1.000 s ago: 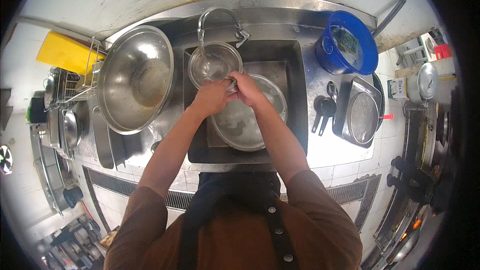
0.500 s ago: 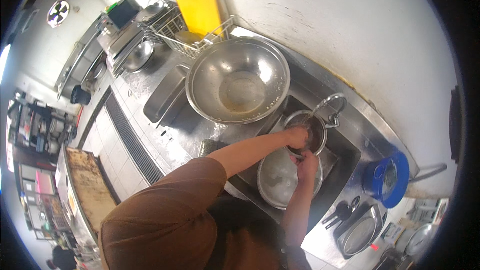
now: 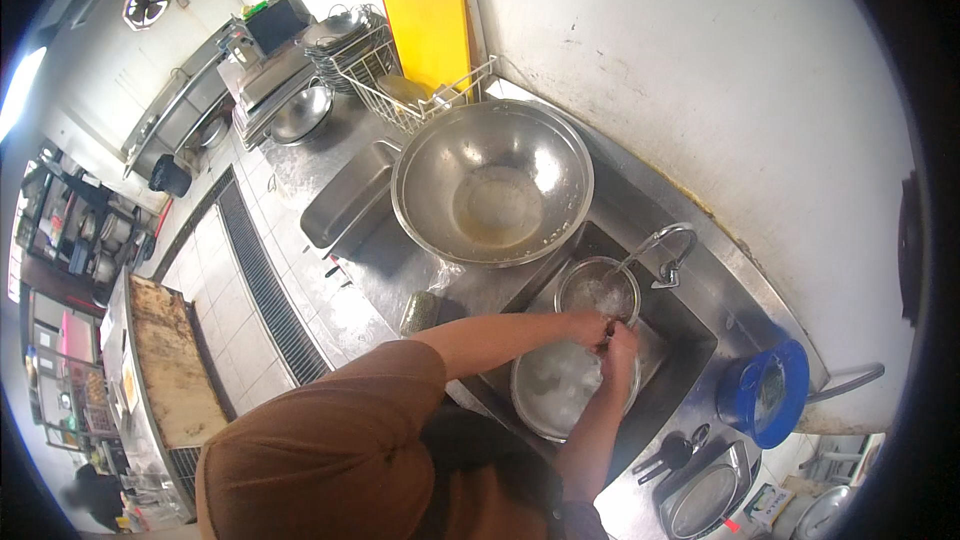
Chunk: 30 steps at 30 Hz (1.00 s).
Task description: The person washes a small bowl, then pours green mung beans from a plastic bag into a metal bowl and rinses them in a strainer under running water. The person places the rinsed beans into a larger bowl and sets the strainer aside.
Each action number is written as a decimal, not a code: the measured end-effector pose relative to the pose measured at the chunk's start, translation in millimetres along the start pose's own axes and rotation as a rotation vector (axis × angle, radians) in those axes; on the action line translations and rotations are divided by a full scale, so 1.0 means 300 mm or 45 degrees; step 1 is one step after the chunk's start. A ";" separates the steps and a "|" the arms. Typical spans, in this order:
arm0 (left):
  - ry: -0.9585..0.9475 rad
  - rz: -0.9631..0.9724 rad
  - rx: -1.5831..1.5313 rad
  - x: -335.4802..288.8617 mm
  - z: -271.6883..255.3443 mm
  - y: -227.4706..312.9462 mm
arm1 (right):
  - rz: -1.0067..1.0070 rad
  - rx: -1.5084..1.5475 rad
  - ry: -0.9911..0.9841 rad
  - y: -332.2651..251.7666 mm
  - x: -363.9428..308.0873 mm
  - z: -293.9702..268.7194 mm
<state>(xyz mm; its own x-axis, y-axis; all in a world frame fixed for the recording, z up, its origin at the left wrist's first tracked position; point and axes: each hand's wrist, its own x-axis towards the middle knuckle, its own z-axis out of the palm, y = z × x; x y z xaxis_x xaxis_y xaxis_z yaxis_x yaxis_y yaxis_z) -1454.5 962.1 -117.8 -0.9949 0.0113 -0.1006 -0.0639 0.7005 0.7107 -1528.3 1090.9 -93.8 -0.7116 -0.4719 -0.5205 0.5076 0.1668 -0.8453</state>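
A round metal pot (image 3: 590,280) sits under the running faucet (image 3: 668,240) in the sink, with churning water inside it. My left hand (image 3: 587,328) is closed at the near rim of this pot. Right beside it, my right hand (image 3: 621,342) is also closed at the same rim, fingers close to the left ones. A small dark part shows between the two hands; I cannot make out what it is. Below them stands a larger metal basin (image 3: 560,395) holding cloudy, whitish water, partly covered by my forearms.
A wide steel bowl (image 3: 560,155) rests on the counter left of the faucet, by a rectangular steel pan (image 3: 345,195). Behind are a wire rack (image 3: 400,105) and a yellow board (image 3: 428,25). At right stand a blue tub (image 3: 740,395), dark utensils (image 3: 668,452) and an oval tray (image 3: 705,500).
My left hand has come out of the pot to its near rim, beside my right hand. The water in the pot now looks foamier. The view has shifted slightly.
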 end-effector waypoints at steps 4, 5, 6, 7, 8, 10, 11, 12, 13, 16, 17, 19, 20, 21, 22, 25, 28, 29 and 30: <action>-0.424 -0.074 0.339 -0.127 -0.136 0.240 | 0.071 -0.343 0.017 -0.077 -0.039 -0.195; -0.631 -0.040 0.681 -0.143 -0.187 0.264 | 0.074 -0.478 0.014 -0.101 -0.065 -0.182; -0.338 -0.172 0.353 -0.183 -0.212 0.234 | 0.093 -0.623 0.001 -0.142 -0.086 -0.139; -0.089 -0.251 0.209 -0.190 -0.155 0.130 | 0.015 -0.617 -0.182 -0.190 -0.103 -0.086; -0.018 -0.296 -0.245 -0.183 -0.175 0.095 | -0.043 -0.457 -0.176 -0.250 -0.159 -0.046; -0.026 -0.402 -0.800 -0.166 -0.297 0.178 | -0.486 -0.786 -0.020 -0.171 -0.027 -0.135; 0.086 -0.327 -1.067 -0.181 -0.301 0.140 | -0.489 -0.619 -0.110 -0.176 0.001 -0.115; 0.203 -0.402 -1.306 -0.179 -0.309 0.112 | -0.498 -0.444 -0.202 -0.171 0.021 -0.097; 0.319 -0.477 -1.542 -0.154 -0.316 0.100 | -0.338 -0.141 -0.251 -0.126 0.055 -0.113; 0.473 -0.736 -1.098 -0.013 -0.424 0.193 | -0.204 0.358 -0.215 -0.014 0.141 -0.132; 0.426 -0.716 -0.970 0.024 -0.435 0.189 | -0.300 0.175 -0.075 0.004 0.164 -0.112; 0.384 -0.710 -0.709 0.077 -0.462 0.115 | -0.336 0.099 0.050 -0.023 0.161 0.004; 0.302 -0.494 -0.219 0.067 -0.448 -0.004 | -0.281 0.204 0.013 -0.084 0.103 0.124; 0.297 -0.242 0.286 0.088 -0.444 -0.076 | -0.455 0.126 0.026 -0.081 0.140 0.158; 0.351 -0.141 0.452 0.159 -0.384 0.066 | -0.621 0.044 0.169 -0.012 0.258 0.068; 0.383 -0.048 0.963 0.099 -0.349 0.351 | -0.647 0.208 0.201 0.004 0.302 0.031; 0.611 0.308 1.217 -0.025 -0.304 0.310 | -0.683 0.278 0.166 -0.061 0.237 0.075; 0.626 0.369 1.141 -0.070 -0.310 0.299 | -0.714 0.204 0.196 -0.068 0.231 0.056; 0.642 0.404 1.072 -0.103 -0.319 0.274 | -0.741 0.057 0.275 -0.084 0.188 0.092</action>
<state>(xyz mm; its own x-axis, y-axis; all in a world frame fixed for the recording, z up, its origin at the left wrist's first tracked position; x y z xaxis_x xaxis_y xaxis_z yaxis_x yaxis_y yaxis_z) -1436.5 951.0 10.4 -0.8859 0.1186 0.4485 0.0902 0.9924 -0.0843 -1567.7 1036.1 -98.5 -0.9575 -0.2883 0.0072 0.0236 -0.1035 -0.9944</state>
